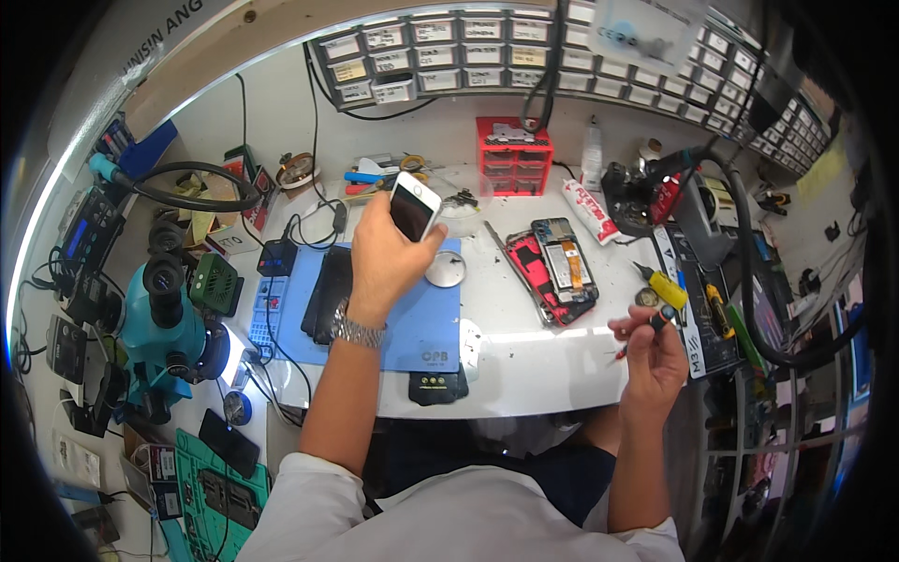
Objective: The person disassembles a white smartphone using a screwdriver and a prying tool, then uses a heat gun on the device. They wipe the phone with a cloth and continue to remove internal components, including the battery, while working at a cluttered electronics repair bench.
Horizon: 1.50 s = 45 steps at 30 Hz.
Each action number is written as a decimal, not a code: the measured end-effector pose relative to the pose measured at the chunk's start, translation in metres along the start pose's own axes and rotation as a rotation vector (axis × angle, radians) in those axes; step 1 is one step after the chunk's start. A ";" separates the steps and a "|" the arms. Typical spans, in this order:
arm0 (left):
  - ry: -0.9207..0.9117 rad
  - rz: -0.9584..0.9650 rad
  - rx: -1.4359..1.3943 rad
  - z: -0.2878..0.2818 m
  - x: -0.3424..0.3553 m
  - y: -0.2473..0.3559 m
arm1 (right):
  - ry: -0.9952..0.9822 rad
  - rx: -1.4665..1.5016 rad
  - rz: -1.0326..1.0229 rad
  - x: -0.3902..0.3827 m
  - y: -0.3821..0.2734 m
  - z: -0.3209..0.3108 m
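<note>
White counter (524, 375), blue mat (426, 323); over the mat's far edge the left grip (389, 253) holds a phone (414, 208), well right of it the right grip (653, 361) pinches a screwdriver (662, 318); phone likely light, stiff, slick, fragile: hold its side edges

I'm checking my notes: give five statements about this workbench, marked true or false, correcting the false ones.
1. The left hand holds a white phone. True.
2. The right hand is empty. False: the right hand grips a small tool.
3. A teal microscope stands left of the blue mat. True.
4. The red drawer unit sits on the blue mat. False: the red drawer unit stands on the white bench.
5. A metal band circles the left arm. True.
</note>
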<state>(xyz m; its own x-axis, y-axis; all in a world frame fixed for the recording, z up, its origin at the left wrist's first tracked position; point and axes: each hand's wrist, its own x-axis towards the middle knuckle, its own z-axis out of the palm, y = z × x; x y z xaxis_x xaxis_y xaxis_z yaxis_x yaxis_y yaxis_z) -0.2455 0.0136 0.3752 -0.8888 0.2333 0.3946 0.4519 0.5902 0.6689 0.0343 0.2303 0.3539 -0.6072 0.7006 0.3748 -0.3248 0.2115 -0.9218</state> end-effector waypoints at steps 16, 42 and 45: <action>0.043 0.200 -0.196 0.015 -0.029 -0.049 | -0.121 0.545 -0.169 0.088 0.044 0.205; -0.007 0.222 -0.154 0.017 -0.030 -0.048 | -0.228 0.415 -0.234 0.084 0.062 0.202; -0.031 0.177 -0.200 0.016 -0.031 -0.044 | -0.231 0.422 -0.234 0.084 0.062 0.202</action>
<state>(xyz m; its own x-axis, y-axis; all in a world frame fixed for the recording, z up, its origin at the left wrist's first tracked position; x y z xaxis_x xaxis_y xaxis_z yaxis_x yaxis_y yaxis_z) -0.2392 -0.0071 0.3237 -0.7949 0.3446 0.4993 0.6041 0.3742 0.7036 -0.1829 0.1645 0.3480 -0.6121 0.4890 0.6215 -0.7053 0.0179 -0.7087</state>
